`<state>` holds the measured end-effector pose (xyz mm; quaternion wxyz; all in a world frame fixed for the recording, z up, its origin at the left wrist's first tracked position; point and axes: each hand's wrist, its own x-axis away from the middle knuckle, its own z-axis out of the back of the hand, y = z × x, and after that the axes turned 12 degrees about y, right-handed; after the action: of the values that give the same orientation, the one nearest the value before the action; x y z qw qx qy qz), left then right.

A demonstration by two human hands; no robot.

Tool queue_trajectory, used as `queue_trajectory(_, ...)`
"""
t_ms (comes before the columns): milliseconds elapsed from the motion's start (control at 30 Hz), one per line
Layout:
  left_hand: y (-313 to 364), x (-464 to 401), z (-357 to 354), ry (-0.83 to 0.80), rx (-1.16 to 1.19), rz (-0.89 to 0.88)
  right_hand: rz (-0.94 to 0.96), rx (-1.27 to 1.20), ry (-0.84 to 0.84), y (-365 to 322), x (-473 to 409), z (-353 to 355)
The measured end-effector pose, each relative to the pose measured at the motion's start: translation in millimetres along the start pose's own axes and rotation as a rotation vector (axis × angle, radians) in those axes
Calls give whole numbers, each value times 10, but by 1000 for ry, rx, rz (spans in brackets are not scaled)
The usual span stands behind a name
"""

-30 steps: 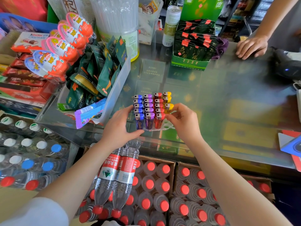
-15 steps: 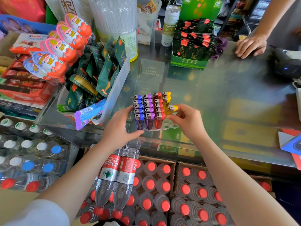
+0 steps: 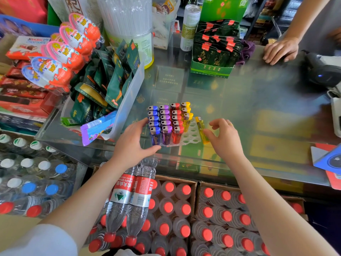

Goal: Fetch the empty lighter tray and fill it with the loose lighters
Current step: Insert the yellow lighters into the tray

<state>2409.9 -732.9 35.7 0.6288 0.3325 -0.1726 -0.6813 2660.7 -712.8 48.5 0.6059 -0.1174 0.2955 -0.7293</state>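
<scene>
A white lighter tray [image 3: 192,135] stands on the glass counter [image 3: 258,111], near its front edge. Upright lighters [image 3: 167,124] fill its blue, purple and red columns, and three yellow ones stand at the back of the right column. The front holes of that column are bare. My left hand [image 3: 131,145] grips the tray's left front corner, thumb along the front edge. A loose yellow lighter [image 3: 201,127] lies on the glass just right of the tray. My right hand [image 3: 225,141] hovers beside it with fingers spread, thumb tip close to the lighter.
A clear bin of green snack packets [image 3: 129,93] stands close to the tray's left. A green display box [image 3: 212,71] sits behind, and another person's hand [image 3: 280,50] rests at the far right by a black scanner [image 3: 323,72]. Bottled water crates [image 3: 166,209] lie below the counter.
My right hand held a yellow lighter at the tray's right column; now that lighter lies on the glass beside the tray and the hand has opened and drawn right. The left hand stayed on the tray.
</scene>
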Motion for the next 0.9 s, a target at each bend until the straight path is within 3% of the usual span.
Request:
queue_trajectory(267, 11, 10, 8, 2, 7, 3, -76, 168, -155, -241, -100, -31)
queue_trajectory(467, 13, 16, 9, 4, 7, 3, -31, 344, -109, -346, -102, -22)
queue_trajectory(533, 18, 14, 8, 7, 6, 0, -51, 238, -51, -329, -94, 14)
queue_trajectory(700, 9, 12, 3, 10, -2, -4, -160, -361, 20, -347, 68, 91)
queue_trajectory(900, 7, 14, -2, 13, 0, -8, -355, -729, -75, -387, 159, 21)
